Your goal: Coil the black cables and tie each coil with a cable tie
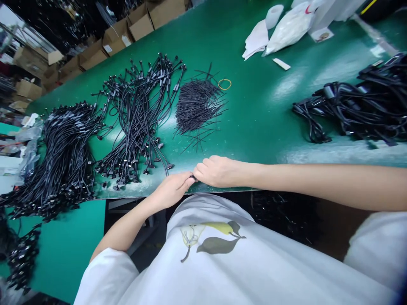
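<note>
My left hand and my right hand meet at the near edge of the green table. Both have their fingers closed, pinching a small black piece between them; most of it is hidden by the fingers. Just beyond the hands lies a fan of black cables with connectors. A pile of thin black cable ties sits further back, with a yellow rubber band beside it.
A big heap of black cables lies at the left and another bundle at the right. White plastic bags and paper sit at the far edge. Cardboard boxes line the back left.
</note>
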### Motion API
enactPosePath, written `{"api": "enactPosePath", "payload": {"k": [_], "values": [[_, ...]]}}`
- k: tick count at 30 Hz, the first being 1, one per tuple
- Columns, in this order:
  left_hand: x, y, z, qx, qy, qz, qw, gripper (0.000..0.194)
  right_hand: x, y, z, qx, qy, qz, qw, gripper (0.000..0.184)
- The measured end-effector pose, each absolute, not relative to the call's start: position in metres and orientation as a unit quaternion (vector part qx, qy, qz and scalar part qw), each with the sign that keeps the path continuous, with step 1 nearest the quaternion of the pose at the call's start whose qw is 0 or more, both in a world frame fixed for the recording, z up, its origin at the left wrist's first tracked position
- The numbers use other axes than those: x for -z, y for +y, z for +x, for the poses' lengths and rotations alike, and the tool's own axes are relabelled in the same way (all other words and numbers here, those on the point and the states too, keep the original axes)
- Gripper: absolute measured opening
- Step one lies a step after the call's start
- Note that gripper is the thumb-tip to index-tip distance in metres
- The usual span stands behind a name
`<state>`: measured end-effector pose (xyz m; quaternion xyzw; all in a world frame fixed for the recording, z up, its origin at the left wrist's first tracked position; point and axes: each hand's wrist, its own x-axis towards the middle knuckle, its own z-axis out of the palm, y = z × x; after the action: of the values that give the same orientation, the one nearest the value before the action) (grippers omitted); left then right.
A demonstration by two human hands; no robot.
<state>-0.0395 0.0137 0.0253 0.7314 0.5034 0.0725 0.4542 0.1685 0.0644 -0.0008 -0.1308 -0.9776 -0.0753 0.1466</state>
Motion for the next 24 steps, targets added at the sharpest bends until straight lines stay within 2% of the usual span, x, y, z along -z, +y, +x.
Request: {"api": "enactPosePath", "payload": {"k": [3,6,9,13,16,19,24], "values": [[-0.019,0.023,-0.043,-0.053,0.423,0.652,0.627,0.040,-0.001,0.070,0.174,0.123,-0.978,-0.068,0.157,0.027],[-0.009,0.027,-0.040,-0.089,0.371,0.598,0.705,0.039,0.000,0.072,0.177,0.143,-0.974,-0.069,0.160,0.026],[0.000,0.023,-0.033,-0.094,0.407,0.625,0.659,0.036,0.007,0.070,0.179,0.112,-0.977,-0.099,0.150,0.022],[0.010,0.020,-0.024,-0.091,0.502,0.749,0.423,0.023,0.013,0.063,0.176,0.025,-0.978,-0.181,0.097,0.011],[0.012,0.024,-0.023,-0.105,0.509,0.786,0.336,0.019,0.014,0.058,0.171,-0.052,-0.966,-0.253,0.027,0.008],[0.008,0.028,-0.026,-0.092,0.503,0.790,0.337,0.020,0.017,0.054,0.167,-0.053,-0.959,-0.278,0.005,0.013],[0.004,0.029,-0.033,-0.028,0.462,0.745,0.480,0.025,0.033,0.055,0.171,0.008,-0.979,-0.197,0.058,0.016]]}}
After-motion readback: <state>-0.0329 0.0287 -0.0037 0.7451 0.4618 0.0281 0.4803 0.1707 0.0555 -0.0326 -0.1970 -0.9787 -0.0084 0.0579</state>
